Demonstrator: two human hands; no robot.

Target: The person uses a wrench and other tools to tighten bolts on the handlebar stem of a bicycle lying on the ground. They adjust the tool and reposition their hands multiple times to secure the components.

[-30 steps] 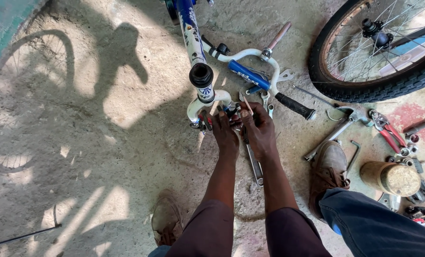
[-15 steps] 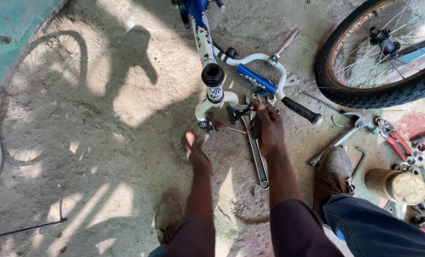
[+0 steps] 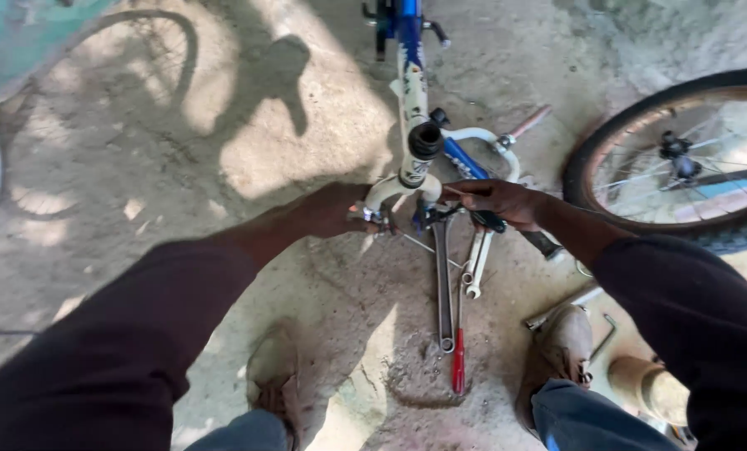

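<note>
Fingers: left hand point(image 3: 333, 210) closed around white bicycle fork leg point(image 3: 388, 191), steadying it; right hand point(image 3: 500, 202) curled beside it on black-handled tool point(image 3: 488, 220); long steel spanner point(image 3: 443, 280) just below.

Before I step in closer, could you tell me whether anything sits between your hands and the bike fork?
Nothing visible does: the left hand and right hand are already at the white fork.

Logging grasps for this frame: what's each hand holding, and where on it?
Left hand grips the white fork at its left leg's lower end. Right hand rests at the right leg's end; its grip can't be told.
</note>
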